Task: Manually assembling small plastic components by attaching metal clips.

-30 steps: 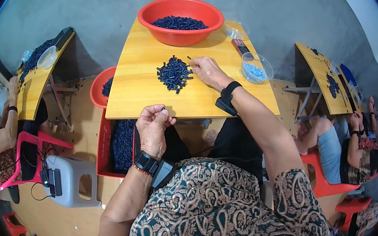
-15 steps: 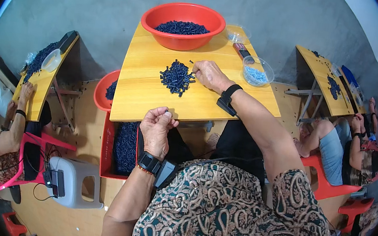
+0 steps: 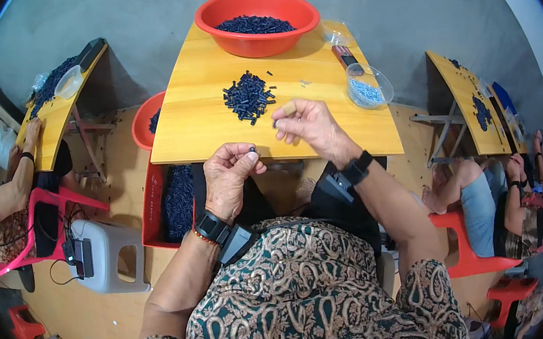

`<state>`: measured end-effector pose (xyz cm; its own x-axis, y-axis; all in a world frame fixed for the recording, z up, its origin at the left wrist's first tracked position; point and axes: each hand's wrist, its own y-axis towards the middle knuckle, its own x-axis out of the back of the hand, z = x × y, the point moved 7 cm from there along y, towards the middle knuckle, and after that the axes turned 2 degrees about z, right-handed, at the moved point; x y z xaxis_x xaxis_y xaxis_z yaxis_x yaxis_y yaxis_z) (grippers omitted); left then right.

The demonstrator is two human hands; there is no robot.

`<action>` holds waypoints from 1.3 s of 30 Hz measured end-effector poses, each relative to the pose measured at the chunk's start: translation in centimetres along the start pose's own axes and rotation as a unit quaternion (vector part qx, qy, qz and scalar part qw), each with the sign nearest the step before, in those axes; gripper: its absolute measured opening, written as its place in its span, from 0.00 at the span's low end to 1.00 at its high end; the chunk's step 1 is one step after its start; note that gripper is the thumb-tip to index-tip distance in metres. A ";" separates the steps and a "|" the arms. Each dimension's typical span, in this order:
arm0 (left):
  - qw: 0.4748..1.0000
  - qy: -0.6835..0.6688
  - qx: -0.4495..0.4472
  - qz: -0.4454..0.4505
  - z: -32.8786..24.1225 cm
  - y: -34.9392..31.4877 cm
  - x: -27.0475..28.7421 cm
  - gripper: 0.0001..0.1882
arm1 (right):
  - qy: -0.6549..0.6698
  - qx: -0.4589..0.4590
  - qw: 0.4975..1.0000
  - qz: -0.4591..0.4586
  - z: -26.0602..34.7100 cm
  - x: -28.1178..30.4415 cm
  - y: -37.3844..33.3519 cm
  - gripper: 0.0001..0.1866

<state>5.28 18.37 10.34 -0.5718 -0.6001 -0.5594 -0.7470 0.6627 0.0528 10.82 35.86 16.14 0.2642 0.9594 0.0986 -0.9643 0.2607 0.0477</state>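
Dark-blue pieces (image 3: 247,98), red basin (image 3: 253,47), yellow tabletop (image 3: 192,134), paisley shirt (image 3: 330,300)

A pink chair (image 3: 80,199) and grey stool (image 3: 94,243) stand on tan flooring (image 3: 91,313) before a grey wall (image 3: 148,15).

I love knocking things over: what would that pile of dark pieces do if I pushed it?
The dark pieces would probably scatter, since they're loosely heaped. Some might roll, looking short and tube-like. Each looks small, so probably light.
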 end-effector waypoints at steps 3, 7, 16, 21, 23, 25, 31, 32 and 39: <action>0.999 0.012 0.004 0.038 -0.4 -0.5 -1.6 0.06 | 0.038 0.002 0.999 0.027 0.6 -1.8 -2.9 0.08; 0.997 0.028 0.014 0.073 -0.8 -1.3 -3.5 0.06 | 0.059 0.026 0.998 0.007 0.7 -2.2 -4.6 0.08; 0.996 0.036 0.022 0.083 -1.2 -1.9 -4.2 0.06 | 0.104 0.037 0.994 -0.025 1.2 -2.5 -6.2 0.07; 0.995 0.037 0.030 0.085 -1.1 -1.8 -4.1 0.05 | 0.078 0.057 0.995 -0.036 1.3 -2.4 -6.2 0.06; 0.995 0.039 0.031 0.087 -1.0 -1.8 -4.1 0.05 | 0.068 0.057 0.995 -0.036 1.4 -2.5 -6.2 0.06; 0.995 0.040 0.028 0.089 -1.0 -1.8 -4.0 0.05 | 0.057 0.056 0.996 -0.037 1.6 -2.6 -6.2 0.06; 0.994 0.034 0.033 0.100 -0.8 -1.7 -4.0 0.05 | 0.032 0.087 0.995 -0.036 1.9 -2.8 -6.2 0.06; 0.994 0.034 0.033 0.100 -0.8 -1.7 -3.9 0.05 | 0.022 0.090 0.995 -0.038 2.0 -2.8 -6.3 0.06; 0.993 0.045 0.038 0.099 -0.7 -1.6 -3.9 0.05 | -0.018 0.130 0.991 -0.039 2.9 -3.1 -6.5 0.05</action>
<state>8.47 19.31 12.98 -0.7352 -0.4900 -0.4685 -0.5915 0.8012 0.0902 16.37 30.88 18.36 0.3420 0.9319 0.1205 -0.9048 0.2920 0.3098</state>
